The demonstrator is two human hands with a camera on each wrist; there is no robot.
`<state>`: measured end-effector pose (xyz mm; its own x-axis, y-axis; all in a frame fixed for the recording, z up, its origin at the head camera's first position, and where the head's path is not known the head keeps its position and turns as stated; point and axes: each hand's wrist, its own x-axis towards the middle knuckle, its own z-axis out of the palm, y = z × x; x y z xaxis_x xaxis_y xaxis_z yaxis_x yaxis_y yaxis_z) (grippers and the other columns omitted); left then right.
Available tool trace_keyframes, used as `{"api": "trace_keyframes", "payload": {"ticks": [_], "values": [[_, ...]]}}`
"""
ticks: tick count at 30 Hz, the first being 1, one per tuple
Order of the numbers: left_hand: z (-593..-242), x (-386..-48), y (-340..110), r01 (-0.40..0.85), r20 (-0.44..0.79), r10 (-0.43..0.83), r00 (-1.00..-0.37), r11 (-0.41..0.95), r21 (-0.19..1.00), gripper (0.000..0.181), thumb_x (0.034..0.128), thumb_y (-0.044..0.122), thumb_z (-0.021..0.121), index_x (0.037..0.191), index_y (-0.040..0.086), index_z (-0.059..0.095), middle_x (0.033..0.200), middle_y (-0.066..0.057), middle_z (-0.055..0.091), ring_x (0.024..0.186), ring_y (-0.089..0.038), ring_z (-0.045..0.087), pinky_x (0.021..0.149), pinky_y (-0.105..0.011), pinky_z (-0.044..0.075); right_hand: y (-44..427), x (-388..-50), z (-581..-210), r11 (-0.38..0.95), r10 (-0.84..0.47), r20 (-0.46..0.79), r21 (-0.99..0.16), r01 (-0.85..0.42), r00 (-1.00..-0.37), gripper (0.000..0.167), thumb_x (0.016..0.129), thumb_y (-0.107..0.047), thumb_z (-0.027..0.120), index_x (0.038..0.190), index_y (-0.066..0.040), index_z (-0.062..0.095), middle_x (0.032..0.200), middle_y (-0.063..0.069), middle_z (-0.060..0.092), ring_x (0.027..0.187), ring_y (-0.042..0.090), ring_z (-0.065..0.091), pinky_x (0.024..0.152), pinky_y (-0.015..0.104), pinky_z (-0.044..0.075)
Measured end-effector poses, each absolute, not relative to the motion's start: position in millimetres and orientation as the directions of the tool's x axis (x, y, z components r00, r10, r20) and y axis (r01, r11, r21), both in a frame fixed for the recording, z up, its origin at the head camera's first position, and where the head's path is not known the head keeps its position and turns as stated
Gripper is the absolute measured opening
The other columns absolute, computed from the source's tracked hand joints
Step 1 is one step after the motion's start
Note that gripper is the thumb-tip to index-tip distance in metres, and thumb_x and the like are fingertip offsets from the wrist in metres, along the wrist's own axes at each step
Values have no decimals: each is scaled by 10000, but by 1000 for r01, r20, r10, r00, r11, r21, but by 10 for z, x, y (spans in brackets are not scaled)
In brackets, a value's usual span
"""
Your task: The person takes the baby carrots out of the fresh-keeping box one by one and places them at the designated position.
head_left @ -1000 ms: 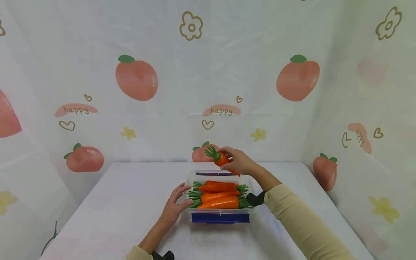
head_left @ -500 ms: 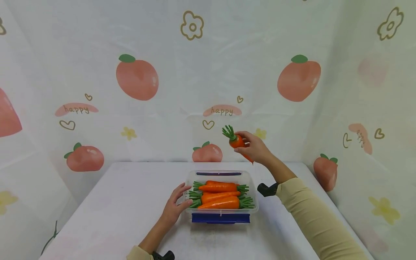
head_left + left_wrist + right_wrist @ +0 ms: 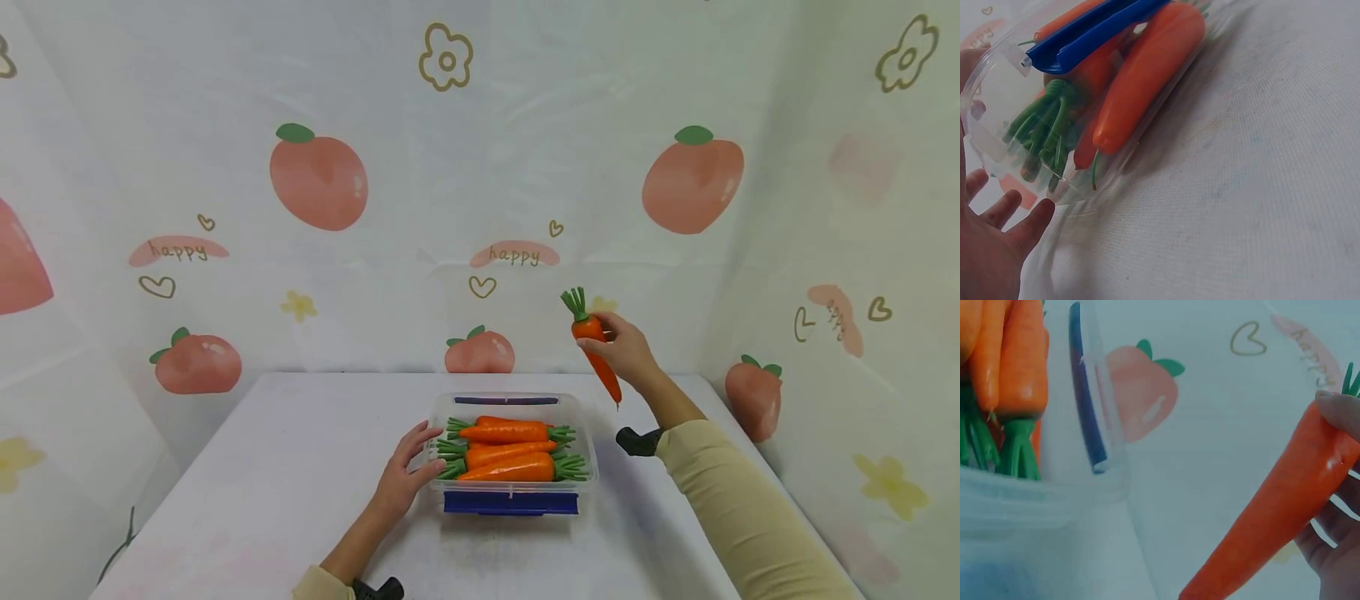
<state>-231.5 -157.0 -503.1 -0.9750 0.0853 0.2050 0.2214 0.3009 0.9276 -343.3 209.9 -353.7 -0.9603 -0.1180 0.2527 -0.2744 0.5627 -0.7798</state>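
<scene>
A carrot (image 3: 597, 353) with green stems hangs at a slant above the back right of the table, its tip pointing down. My right hand (image 3: 626, 350) pinches it near its thick top, thumb in front; the right wrist view shows the carrot's long body (image 3: 1285, 500) reaching down from the fingers. Several more carrots (image 3: 510, 468) lie in a clear plastic box (image 3: 588, 467) with blue clips. Beside the box's left wall is my left hand (image 3: 401, 475), fingers spread and loosely bent. Whether its fingertips touch the wall I cannot tell.
The box stands mid-table on a white tabletop (image 3: 315, 467). Behind and at both sides hangs a pale curtain (image 3: 390, 167) printed with fruit and flowers. A thin dark cord (image 3: 120, 546) shows at the left edge of the table.
My right hand has carried the carrot up and to the right, away from above the box, and the carrot now hangs more upright. My left hand and the box have stayed in place.
</scene>
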Motion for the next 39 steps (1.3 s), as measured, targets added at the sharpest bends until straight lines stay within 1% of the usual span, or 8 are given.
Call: {"api": "trace_keyframes", "payload": {"ticks": [7, 12, 18, 22, 26, 31, 35, 39], "values": [[-5022, -2314, -1581, 215, 198, 87, -976, 291, 932, 486, 912, 178, 655, 1382, 137, 537, 1560, -132, 282, 1328, -431, 372, 1056, -673, 242, 2219, -3460, -3830, 585, -22, 223, -787, -194, -974, 646, 927, -379, 659, 1402, 5, 450, 1250, 244, 547, 1069, 397, 569, 871, 494, 526], [-5034, -2324, -1564, 225, 208, 90, -974, 298, 928, 474, 919, 149, 640, 1381, 123, 535, 1554, -160, 283, 1315, -452, 378, 1051, -675, 251, 2279, -3452, -4052, 603, 37, 137, -793, -87, -990, 677, 923, -427, 645, 1404, 8, 450, 1255, 252, 541, 1030, 382, 564, 850, 469, 530], [-5033, -2318, -1582, 228, 209, 97, -973, 272, 935, 476, 912, 168, 657, 1374, 143, 546, 1559, -139, 281, 1315, -442, 381, 1049, -659, 275, 2323, -3443, -4304, 618, 60, 19, -786, 22, -998, 677, 928, -402, 634, 1399, 41, 436, 1303, 297, 514, 1078, 413, 557, 880, 502, 513], [-5016, -2301, -1603, 229, 207, 109, -972, 257, 939, 490, 903, 219, 671, 1376, 182, 549, 1569, -108, 270, 1330, -423, 373, 1049, -646, 291, 2341, -3439, -4476, 655, 76, -14, -753, 60, -997, 668, 921, -381, 644, 1367, 75, 449, 1280, 321, 520, 1052, 418, 567, 859, 498, 522], [-5019, -2298, -1603, 233, 212, 108, -971, 254, 939, 488, 902, 212, 671, 1374, 182, 551, 1568, -110, 273, 1328, -424, 377, 1047, -651, 289, 2358, -3429, -4631, 690, 101, -32, -718, 93, -994, 636, 913, -347, 657, 1328, 96, 470, 1234, 322, 543, 1002, 402, 569, 836, 483, 523], [-5005, -2280, -1569, 233, 215, 94, -972, 273, 933, 471, 912, 146, 645, 1372, 132, 547, 1556, -138, 286, 1314, -448, 380, 1047, -665, 272, 2373, -3406, -4777, 722, 119, -33, -684, 109, -992, 595, 916, -304, 637, 1307, 112, 469, 1210, 322, 548, 995, 403, 552, 868, 501, 500], [-4823, -2169, -1520, 247, 229, 95, -969, 282, 927, 458, 916, 107, 621, 1365, 71, 538, 1541, -189, 292, 1299, -481, 379, 1035, -680, 273, 2378, -3378, -4866, 729, 130, -60, -671, 137, -990, 611, 914, -317, 630, 1321, 105, 457, 1243, 315, 535, 1042, 407, 531, 931, 530, 459], [-4694, -2111, -1507, 246, 225, 105, -969, 276, 929, 456, 914, 95, 621, 1358, 42, 535, 1533, -224, 288, 1293, -494, 377, 1029, -684, 278, 2363, -3320, -4875, 728, 128, -74, -670, 144, -989, 638, 904, -338, 653, 1332, 89, 453, 1249, 312, 534, 1061, 408, 528, 943, 544, 445]]}}
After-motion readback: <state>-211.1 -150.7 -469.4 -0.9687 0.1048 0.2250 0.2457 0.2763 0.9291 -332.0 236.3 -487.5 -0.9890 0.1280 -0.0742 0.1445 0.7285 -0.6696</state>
